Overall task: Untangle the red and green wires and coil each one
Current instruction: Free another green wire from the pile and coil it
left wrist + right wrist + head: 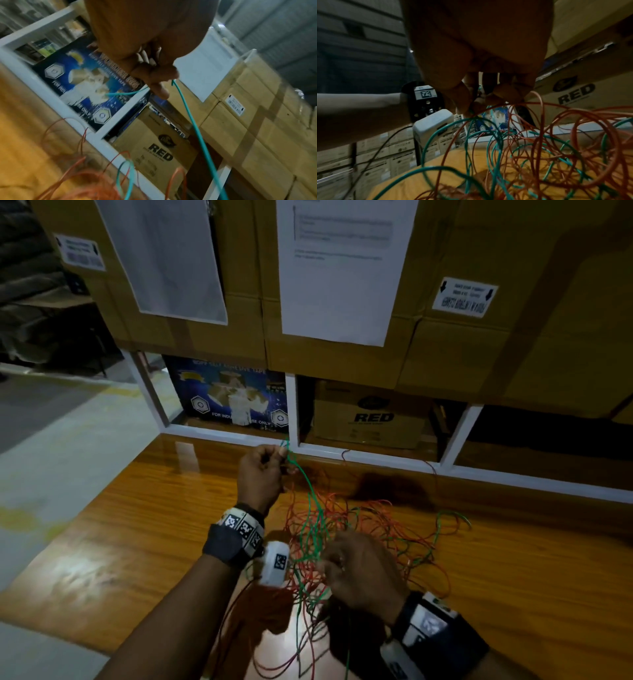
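thin green wire [310, 498], glossy wooden table [144, 508]

Dim room, light weak and warm. Glare patches on the glossy wooden table [144, 508], left side. Dark hand shadow falls on it near the far edge. Wide-angle bending at frame edges. Wrist views grainy, motion-smeared; near wire loops [539, 155] out of focus; printed sheets [342, 268] unreadable.

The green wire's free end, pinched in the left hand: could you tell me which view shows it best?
The left wrist view: the green wire leaves the left hand close up. The head view shows it small; the right wrist view shows only tangled loops.
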